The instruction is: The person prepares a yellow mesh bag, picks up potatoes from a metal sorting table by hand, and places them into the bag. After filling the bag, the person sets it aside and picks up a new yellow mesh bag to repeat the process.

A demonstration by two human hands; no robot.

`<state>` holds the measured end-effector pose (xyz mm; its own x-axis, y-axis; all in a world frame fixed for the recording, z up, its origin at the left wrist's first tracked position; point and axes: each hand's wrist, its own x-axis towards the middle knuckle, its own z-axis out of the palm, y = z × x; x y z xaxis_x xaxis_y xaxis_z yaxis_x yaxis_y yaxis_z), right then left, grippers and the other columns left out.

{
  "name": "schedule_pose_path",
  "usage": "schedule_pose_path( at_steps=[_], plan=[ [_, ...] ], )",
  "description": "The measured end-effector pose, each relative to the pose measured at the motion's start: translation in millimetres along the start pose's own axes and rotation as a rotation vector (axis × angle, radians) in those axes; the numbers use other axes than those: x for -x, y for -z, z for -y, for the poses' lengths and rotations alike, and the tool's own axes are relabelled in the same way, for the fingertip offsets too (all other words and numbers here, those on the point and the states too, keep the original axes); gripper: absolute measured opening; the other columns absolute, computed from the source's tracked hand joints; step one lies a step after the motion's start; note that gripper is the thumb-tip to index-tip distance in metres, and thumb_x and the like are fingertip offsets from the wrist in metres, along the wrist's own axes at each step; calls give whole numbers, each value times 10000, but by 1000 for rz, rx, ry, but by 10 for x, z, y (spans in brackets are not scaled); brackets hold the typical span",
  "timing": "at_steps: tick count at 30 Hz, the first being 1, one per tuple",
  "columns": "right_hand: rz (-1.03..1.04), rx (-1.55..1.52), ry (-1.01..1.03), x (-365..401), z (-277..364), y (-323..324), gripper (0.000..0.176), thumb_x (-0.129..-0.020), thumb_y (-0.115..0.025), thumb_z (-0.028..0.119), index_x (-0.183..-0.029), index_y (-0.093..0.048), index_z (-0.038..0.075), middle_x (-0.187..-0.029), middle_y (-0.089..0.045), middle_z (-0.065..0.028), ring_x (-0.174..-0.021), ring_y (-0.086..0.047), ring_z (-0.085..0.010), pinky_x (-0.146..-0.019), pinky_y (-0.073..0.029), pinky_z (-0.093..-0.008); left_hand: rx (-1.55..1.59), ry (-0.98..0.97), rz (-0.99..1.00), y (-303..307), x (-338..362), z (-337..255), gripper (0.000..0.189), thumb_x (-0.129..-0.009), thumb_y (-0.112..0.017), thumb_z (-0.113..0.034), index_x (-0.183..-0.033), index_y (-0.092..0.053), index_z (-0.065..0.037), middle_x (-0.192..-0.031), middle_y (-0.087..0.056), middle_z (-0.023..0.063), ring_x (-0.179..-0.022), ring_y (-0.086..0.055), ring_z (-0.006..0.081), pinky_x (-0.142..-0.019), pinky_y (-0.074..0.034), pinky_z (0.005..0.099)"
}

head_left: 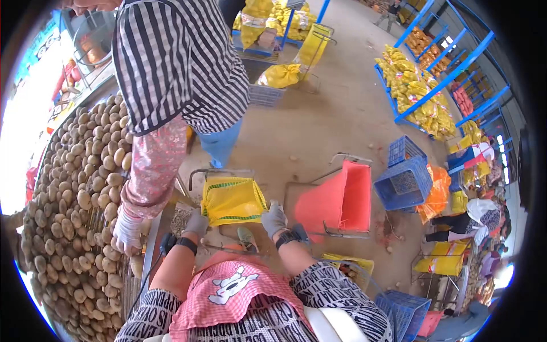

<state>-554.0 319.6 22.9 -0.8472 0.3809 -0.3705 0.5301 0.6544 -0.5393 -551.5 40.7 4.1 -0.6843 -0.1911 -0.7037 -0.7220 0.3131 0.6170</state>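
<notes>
My left hand (196, 223), in a grey glove, grips the left edge of a yellow mesh bag (233, 200). At the bag's right edge my right hand (274, 219), gloved in grey too, has its fingers closed on the rim. The bag hangs open on a metal frame, with a green stitched line around its mouth. On the left, potatoes (85, 199) cover a sorting table. A co-worker's gloved hand (127, 231) touches potatoes at the table's near edge, left of my left hand.
A co-worker in a striped top (176, 62) stands close at front left. Right of the bag is a red bag (336, 199) on a frame, then blue crates (403, 182). Another yellow bag (350, 268) is low at right. Filled yellow sacks (416, 91) lie on a rack farther back.
</notes>
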Motion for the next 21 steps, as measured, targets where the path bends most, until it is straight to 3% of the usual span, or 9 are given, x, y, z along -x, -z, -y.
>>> schedule_pose_path(
  at_steps=[1,2,3,6,11,13,15,17,21],
  plan=[
    [16,85,132,18,-24,45,351,-824,-621,187,-1144,-571,53,-1090,-656,-235,-1072,-623,-410,-897,-499,-486,5,10,-16,-5,27,34,313,-886,-586,-59,-1192,-656,-63,-1028,-718,163,-899,-703,288,-798,-531,374],
    [26,168,265,13,-53,82,382,-836,-628,210,-1169,-556,38,-1089,-654,-256,-1055,-623,-437,-902,-495,-487,-241,-38,-42,-9,34,45,308,-897,-591,-109,-1197,-651,-67,-1007,-719,159,-850,-711,283,-781,-535,372],
    [122,204,179,-55,-117,84,433,-833,-649,239,-1205,-535,50,-1174,-636,-236,-1086,-616,-425,-911,-494,-487,-489,-94,-67,-32,16,-7,311,-908,-595,-160,-1202,-645,-72,-986,-720,156,-801,-718,278,-764,-538,370],
    [215,132,42,-63,-197,221,447,-824,-681,267,-1193,-542,58,-1186,-628,-224,-1086,-620,-410,-916,-494,-486,-280,-41,45,-91,422,-317,360,-901,-614,-244,-1224,-630,-86,-1006,-719,162,-812,-718,279,-777,-542,381],
    [180,134,83,76,-334,224,473,-804,-703,285,-1174,-542,39,-1138,-648,-231,-1066,-628,-413,-917,-494,-462,-474,-21,63,-146,123,-27,486,-884,-624,-301,-1298,-569,-52,-1091,-705,193,-962,-695,338,-862,-529,435],
    [225,5,65,29,-427,136,468,-800,-694,261,-1163,-537,13,-1137,-633,-239,-1067,-619,-405,-911,-491,-455,-395,-183,-97,-108,-171,341,596,-876,-601,-283,-1397,-455,-34,-1128,-681,230,-1024,-669,378,-891,-515,445],
    [77,124,152,57,-349,207,465,-797,-692,246,-1150,-530,-9,-1108,-623,-243,-1041,-617,-391,-889,-495,-444,-316,-142,-153,-4,-4,34,613,-848,-591,-255,-1392,-426,-28,-1142,-650,276,-1066,-636,416,-916,-491,459],
    [19,49,137,33,-479,241,484,-764,-700,274,-1155,-550,31,-1107,-636,-182,-1112,-597,-373,-927,-481,-422,-284,-183,-92,-3,-53,1,417,-849,-610,-243,-1183,-604,6,-905,-694,199,-845,-687,302,-747,-523,414],
    [136,29,66,45,-582,358,441,-794,-696,341,-1089,-589,32,-1049,-672,-187,-1028,-639,-363,-869,-496,-436,-293,-165,-17,-42,100,-54,366,-867,-618,-262,-1139,-645,-20,-832,-693,120,-755,-664,220,-688,-512,363]
  ],
)
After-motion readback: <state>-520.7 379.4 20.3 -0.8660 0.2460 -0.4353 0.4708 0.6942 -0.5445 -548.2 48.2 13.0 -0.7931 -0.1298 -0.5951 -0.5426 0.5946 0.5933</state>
